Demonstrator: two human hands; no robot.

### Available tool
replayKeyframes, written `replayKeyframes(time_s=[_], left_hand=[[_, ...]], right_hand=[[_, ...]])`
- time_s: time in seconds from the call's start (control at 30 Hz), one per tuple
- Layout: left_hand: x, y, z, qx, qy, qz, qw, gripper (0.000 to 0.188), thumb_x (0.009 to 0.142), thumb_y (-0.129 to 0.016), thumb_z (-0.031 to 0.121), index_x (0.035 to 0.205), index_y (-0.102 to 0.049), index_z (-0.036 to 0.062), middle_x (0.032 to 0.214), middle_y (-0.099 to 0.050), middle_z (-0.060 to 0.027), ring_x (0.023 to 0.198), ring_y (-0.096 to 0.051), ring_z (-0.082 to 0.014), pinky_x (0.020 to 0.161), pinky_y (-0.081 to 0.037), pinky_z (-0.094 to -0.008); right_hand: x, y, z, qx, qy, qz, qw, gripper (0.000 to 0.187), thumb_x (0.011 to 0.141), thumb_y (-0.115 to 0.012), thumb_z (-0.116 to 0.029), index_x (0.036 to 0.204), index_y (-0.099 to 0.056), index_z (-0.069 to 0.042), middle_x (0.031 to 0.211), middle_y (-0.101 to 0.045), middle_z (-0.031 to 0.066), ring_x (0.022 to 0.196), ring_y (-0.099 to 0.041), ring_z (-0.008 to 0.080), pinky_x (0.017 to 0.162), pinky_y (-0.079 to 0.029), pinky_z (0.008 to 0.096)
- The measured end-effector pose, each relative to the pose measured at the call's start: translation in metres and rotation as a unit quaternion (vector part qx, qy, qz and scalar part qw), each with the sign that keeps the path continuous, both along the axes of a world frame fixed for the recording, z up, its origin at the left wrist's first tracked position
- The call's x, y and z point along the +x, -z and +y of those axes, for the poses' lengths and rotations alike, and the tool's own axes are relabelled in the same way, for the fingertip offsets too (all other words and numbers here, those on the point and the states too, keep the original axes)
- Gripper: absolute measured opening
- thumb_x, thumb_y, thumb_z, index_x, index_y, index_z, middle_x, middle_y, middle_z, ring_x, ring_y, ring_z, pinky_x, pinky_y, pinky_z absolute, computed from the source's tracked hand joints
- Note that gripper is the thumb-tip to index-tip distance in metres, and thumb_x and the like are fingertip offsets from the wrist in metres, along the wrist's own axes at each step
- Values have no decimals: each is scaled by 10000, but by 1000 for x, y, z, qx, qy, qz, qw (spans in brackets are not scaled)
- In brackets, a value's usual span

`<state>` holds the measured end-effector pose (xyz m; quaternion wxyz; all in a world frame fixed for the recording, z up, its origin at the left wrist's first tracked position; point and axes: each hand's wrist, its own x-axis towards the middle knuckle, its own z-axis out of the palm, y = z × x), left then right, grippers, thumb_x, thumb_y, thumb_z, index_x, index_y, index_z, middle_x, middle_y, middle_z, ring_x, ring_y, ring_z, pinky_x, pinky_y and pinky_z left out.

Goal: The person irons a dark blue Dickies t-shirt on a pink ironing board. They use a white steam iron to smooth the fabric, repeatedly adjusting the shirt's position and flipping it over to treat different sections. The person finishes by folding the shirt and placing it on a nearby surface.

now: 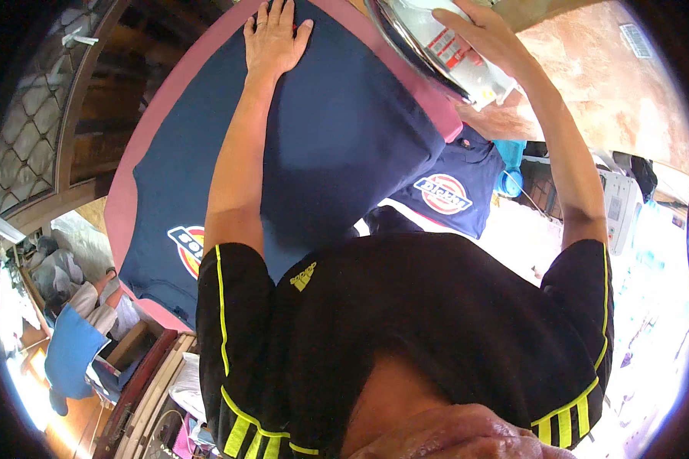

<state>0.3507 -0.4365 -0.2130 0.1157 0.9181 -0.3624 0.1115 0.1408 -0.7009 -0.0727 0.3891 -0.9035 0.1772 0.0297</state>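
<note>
Our left hand [275,42]: open, flat on the navy T-shirt [344,130], long axis toward 7 o'clock | our right hand [488,34]: gripping the iron [442,47], 3 o'clock from left

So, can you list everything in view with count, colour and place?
Board: 1, pink, upper centre
Garment: 1, dark blue, on the board
Likely iron: 1, white and silver, top edge
Second garment: 1, dark blue, right of centre
Box: 1, pale grey, far right
Lattice panel: 1, grey, upper left
Another person: 1, blue top, lower left
Clutter: uncounted, mixed, around edges
Own shirt: 1, black and yellow, centre
Left hand: 1, bare, on garment
Right hand: 1, bare, at iron
</note>
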Motion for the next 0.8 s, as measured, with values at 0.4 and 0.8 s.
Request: replayKeyframes(time_s=[0.4, 0.8], left_hand=[[91, 31, 34, -148, 233, 8, 961, 471, 949, -484, 128, 1414, -538, 72, 1475, -524, -153, 1354, -482, -352, 1092, -398, -510], [-1, -1, 57, -127, -56, 7, 990, 492, 946, -559, 199, 1414, -510, 52, 1505, -460, -177, 1410, -396, -376, 1156, -292, -551]], right_hand=[[-15, 41, 165, -68, 5, -154, 986, 358, 941, -676, -337, 976, -592, 10, 842, -649, 258, 799, -666, 418, 718, -516, 482], [210, 47, 103, -211, -17, -152, 965, 550, 975, -507, -426, 1051, -667, 94, 1047, -657, 370, 1038, -640, 502, 912, -490, 534]])
